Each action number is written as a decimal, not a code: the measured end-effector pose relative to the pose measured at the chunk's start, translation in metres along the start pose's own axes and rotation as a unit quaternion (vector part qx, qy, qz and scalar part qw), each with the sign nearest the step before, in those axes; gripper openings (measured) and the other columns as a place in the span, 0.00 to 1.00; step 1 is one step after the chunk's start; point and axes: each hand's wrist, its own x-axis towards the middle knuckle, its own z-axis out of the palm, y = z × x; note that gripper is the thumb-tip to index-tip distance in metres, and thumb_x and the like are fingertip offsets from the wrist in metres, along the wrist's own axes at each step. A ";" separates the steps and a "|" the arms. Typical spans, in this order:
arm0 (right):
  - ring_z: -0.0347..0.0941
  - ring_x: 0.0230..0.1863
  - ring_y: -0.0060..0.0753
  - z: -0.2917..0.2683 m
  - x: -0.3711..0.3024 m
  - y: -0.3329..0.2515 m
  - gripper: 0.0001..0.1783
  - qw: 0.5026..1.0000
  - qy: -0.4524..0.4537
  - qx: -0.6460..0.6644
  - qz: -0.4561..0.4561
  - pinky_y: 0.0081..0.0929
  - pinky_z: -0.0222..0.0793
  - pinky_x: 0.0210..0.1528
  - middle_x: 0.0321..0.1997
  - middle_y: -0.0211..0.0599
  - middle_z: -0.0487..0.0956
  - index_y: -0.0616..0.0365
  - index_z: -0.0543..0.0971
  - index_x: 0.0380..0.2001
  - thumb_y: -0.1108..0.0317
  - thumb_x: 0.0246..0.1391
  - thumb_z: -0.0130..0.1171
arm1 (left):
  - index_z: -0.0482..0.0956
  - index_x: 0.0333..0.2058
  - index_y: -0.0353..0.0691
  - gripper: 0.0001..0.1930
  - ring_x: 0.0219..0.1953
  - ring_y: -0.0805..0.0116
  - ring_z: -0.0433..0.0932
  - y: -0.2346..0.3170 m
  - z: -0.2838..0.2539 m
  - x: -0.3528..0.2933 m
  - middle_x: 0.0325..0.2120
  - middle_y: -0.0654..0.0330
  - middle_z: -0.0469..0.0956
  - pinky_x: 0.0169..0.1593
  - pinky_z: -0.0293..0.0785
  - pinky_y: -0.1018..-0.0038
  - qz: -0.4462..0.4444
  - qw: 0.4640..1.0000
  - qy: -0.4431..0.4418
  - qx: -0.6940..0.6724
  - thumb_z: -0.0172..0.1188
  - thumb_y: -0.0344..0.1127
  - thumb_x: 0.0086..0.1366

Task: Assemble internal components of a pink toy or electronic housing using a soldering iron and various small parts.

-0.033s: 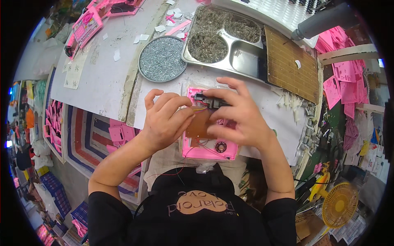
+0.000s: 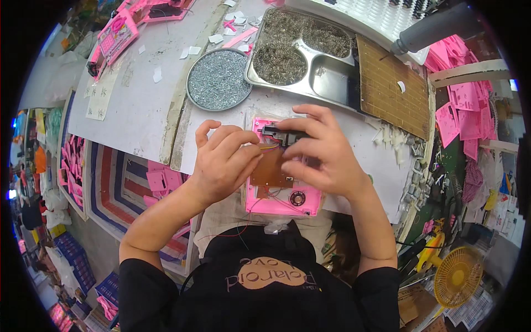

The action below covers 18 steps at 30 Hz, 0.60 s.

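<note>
A pink plastic housing lies on the table in front of me, with a brown circuit board over its middle. Thin wires and a round black speaker-like part show at its near end. A black plastic part sits at the far end. My right hand bends over this part, index finger on its top and thumb lower, above the board. My left hand is closed in a pinch at the board's left edge. Yellow and red wires run beside its fingertips; what it pinches is hidden.
A round tray of small silvery screws stands beyond my left hand. A steel compartment tray holds springy metal pieces, beside a brown board. A grey power tool hangs far right. A yellow fan stands at lower right.
My right thumb and fingers have shifted slightly, the thumb drawing upward and uncovering more of the circuit board's right side. My left hand stays in place.
</note>
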 end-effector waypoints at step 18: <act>0.66 0.65 0.57 0.036 -0.017 -0.015 0.13 0.971 0.089 -0.221 0.031 0.44 0.72 0.59 0.57 0.37 0.80 0.54 0.83 0.30 0.75 0.36 0.73 | 0.79 0.30 0.44 0.10 0.25 0.66 0.75 0.043 0.011 -0.003 0.22 0.66 0.76 0.39 0.63 0.66 -0.083 0.988 0.009 -0.126 0.72 0.26 0.54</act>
